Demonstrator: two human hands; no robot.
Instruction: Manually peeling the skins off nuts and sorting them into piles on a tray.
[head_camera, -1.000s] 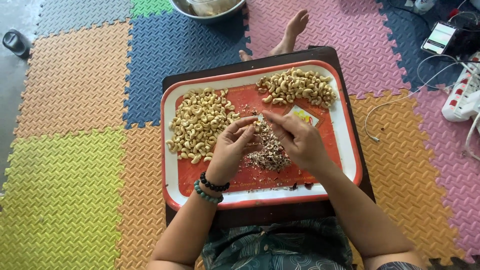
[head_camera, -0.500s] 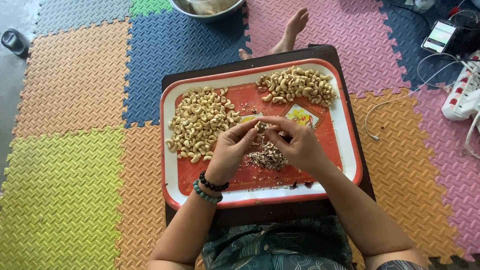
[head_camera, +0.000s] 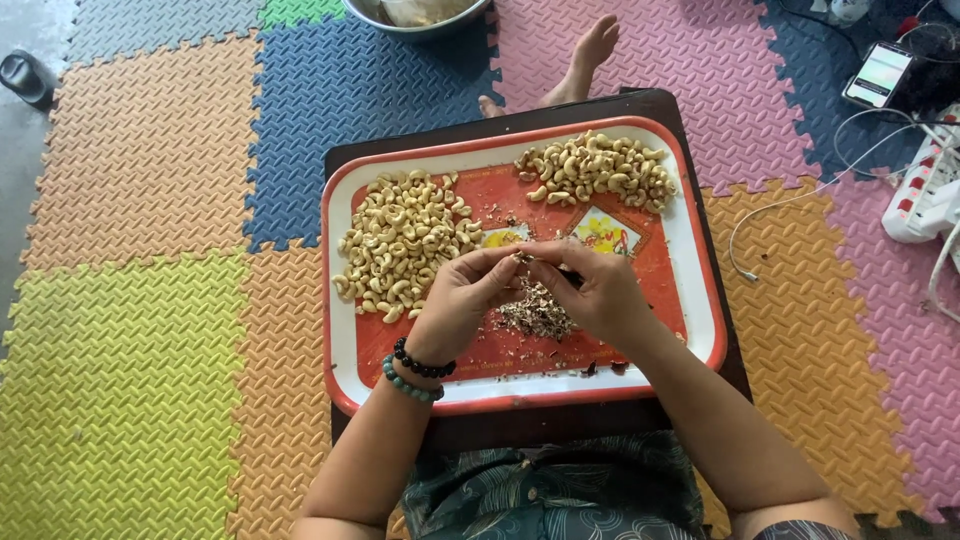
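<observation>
Cashew (head_camera: 524, 257) at frame centre is pinched between left hand (head_camera: 462, 300) and right hand (head_camera: 597, 290), fingers closed; peeling is judged underway, husk to be dropped onto the scrap pile (head_camera: 536, 313).

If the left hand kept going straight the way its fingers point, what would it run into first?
The left hand points up and to the right, its fingertips already meeting the right hand at a small nut pinched between them. So it would likely meet the right hand's fingers first; depth is unclear.

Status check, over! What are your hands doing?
Left hand and right hand pinch one cashew between fingertips. Peel scraps piled below. Nothing in the way.
</observation>
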